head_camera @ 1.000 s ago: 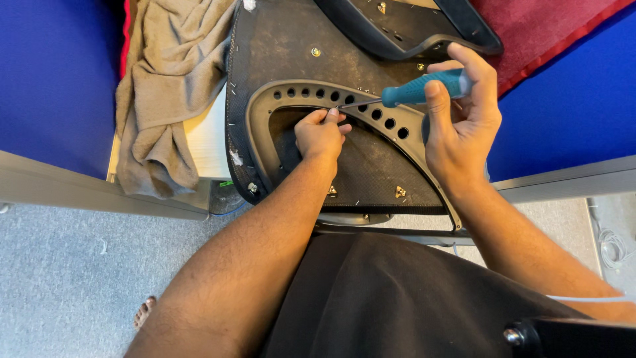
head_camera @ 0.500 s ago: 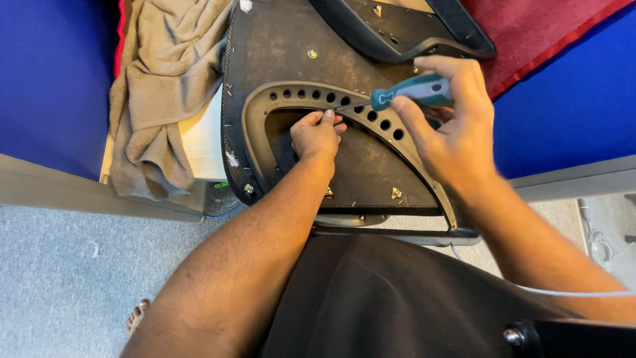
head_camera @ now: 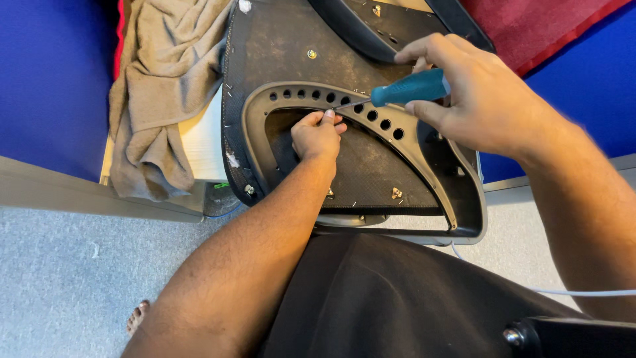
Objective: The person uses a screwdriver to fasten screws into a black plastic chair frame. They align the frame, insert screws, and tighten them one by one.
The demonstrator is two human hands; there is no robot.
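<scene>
An upturned chair seat (head_camera: 278,53) lies in front of me, dark underside up, with a grey curved plastic frame (head_camera: 424,166) pierced by a row of round holes. My right hand (head_camera: 477,99) grips a screwdriver with a teal handle (head_camera: 411,87); its thin shaft points left, tip at one of the holes near my left fingertips. My left hand (head_camera: 318,136) rests on the frame's inner edge, fingers pinched at the screwdriver's tip; whether they hold a screw is too small to tell.
A crumpled beige towel (head_camera: 159,93) lies left of the seat over a white block (head_camera: 202,142). Blue padded surfaces flank both sides, a red cloth (head_camera: 530,26) lies at top right. Grey carpet (head_camera: 66,278) is below, and a black chair part (head_camera: 570,335) sits at bottom right.
My right hand has shifted the screwdriver slightly left and lower, bringing its tip nearer my left fingertips. My left hand has stayed on the frame.
</scene>
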